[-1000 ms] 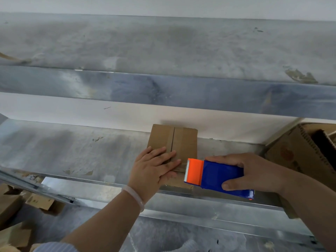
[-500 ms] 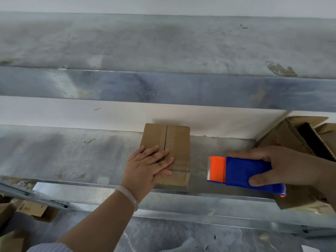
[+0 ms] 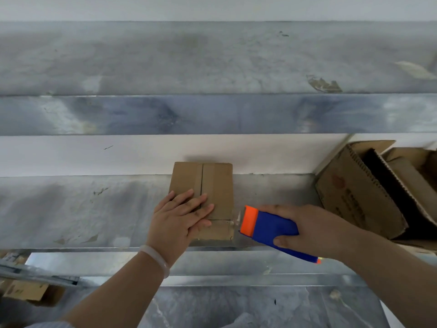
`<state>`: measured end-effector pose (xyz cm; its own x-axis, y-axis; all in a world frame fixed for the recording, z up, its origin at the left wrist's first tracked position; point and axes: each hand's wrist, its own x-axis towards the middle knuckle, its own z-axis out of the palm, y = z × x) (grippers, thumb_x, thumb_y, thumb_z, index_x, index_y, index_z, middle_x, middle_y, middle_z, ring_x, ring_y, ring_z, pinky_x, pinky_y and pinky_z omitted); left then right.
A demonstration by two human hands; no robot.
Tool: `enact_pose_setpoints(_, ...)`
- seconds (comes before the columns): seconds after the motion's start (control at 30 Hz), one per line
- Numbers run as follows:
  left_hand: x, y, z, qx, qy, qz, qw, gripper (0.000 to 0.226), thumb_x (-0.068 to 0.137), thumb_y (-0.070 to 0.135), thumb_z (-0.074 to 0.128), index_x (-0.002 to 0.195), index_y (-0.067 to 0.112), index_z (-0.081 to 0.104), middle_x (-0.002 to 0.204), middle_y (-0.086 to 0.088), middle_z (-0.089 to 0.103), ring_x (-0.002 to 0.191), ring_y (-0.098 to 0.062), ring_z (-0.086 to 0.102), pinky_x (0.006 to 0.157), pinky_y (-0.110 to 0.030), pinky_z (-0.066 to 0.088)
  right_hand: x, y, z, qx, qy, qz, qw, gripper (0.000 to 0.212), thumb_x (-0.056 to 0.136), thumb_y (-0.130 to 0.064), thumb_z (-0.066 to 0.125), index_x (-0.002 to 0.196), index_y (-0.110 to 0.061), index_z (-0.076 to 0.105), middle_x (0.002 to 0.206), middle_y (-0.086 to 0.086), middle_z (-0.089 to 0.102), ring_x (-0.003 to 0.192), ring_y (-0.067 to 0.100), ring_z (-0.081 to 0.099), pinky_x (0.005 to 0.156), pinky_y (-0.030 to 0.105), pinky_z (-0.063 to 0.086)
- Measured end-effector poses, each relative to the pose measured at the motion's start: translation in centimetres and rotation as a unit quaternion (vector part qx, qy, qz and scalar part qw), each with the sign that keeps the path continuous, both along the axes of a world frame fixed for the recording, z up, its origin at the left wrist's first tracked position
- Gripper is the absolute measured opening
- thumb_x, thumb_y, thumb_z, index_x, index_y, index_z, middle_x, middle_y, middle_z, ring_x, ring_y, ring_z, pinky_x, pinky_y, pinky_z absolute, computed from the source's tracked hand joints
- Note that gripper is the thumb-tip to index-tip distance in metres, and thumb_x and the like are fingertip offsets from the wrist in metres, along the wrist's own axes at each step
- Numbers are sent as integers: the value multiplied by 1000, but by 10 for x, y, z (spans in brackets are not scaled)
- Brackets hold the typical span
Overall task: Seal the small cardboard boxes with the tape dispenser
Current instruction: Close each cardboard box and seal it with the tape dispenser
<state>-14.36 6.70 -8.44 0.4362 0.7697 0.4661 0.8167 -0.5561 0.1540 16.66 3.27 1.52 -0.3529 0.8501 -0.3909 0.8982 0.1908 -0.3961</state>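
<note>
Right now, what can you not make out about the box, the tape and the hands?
Head view only:
Small box: its near-left top is covered by the left hand.
Tape roll: hidden inside the tape dispenser and under the right hand.
Large open box: cut off by the right edge; its print is too blurred to read.

bare shelf (image 3: 71, 209) left; open carton (image 3: 369, 192) blocks right.

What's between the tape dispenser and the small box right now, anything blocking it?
Nothing visible in the gap: the tape dispenser, gripped by the right hand, has its orange end beside the small box's near right corner. The left hand lies flat over the seam's near end.
</note>
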Motion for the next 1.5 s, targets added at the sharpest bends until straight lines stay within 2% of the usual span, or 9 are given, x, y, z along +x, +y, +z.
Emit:
enact_pose_setpoints(0.13,1,1,0,2,-1,-6,1000,39,98,57,36,121,40,64,129,17,60,125,-15,54,107,-44,38,-6,-3,4,28,-24,-17,999,65,88,-54,58,139,-64,20,109,-22,57,77,-4,56,70,12,46)
enact_pose_setpoints(0.37,1,1,1,-9,16,-2,1000,41,97,57,34,120,41,64,128,17,61,125,-14,55,108,-42,36,-19,-3,8,45,-49,-28,997,63,90,-51,55,142,-60,20,127,-17,56,86,2,52,76,18,48)
enact_pose_setpoints(0.77,-2,-3,4,-50,1,10,999,43,98,59,29,122,42,60,129,18,59,127,-14,53,106,-43,37,-18,-7,-11,48,-155,-38,986,56,93,-46,47,145,-46,28,126,-11,60,105,13,59,81,27,51)
enact_pose_setpoints(0.93,-1,-4,5,-50,-1,9,999,46,98,60,28,120,41,63,128,17,61,126,-14,54,107,-42,35,-1,-1,-18,125,-133,-113,977,60,96,-45,44,147,-46,12,69,-12,52,57,5,49,50,23,41)
enact_pose_setpoints(1.0,-1,-4,6,-48,0,8,999,46,97,59,29,120,40,64,129,17,60,126,-14,53,107,-42,34,5,7,-21,146,-118,-136,973,58,93,-35,47,142,-40,16,64,-8,52,54,8,51,48,25,42)
enact_pose_setpoints(1.1,-1,-4,5,-47,-10,8,999,45,98,59,30,120,40,64,130,18,59,128,-13,51,108,-42,35,16,18,-38,160,-89,-161,970,59,87,-25,52,140,-32,26,89,-2,64,72,16,61,63,30,50)
enact_pose_setpoints(1.23,-1,-3,2,-45,-16,11,999,42,97,57,35,121,40,64,132,19,57,129,-13,50,106,-46,39,29,34,-68,182,-148,-110,966,62,92,-25,51,146,-38,24,133,0,55,111,22,56,95,35,46)
enact_pose_setpoints(1.37,0,-3,0,-38,-24,9,999,38,95,55,41,120,38,65,131,18,58,129,-13,51,106,-47,39,29,29,-90,246,-17,-91,965,59,89,-22,38,145,-41,36,132,-22,40,113,3,44,106,23,30)
enact_pose_setpoints(1.5,0,-2,0,-35,-29,11,999,39,96,55,39,119,38,66,131,18,58,129,-12,50,107,-45,38,27,11,-137,337,-138,-37,930,66,76,-13,49,141,-22,44,115,13,54,102,38,54,88,47,45)
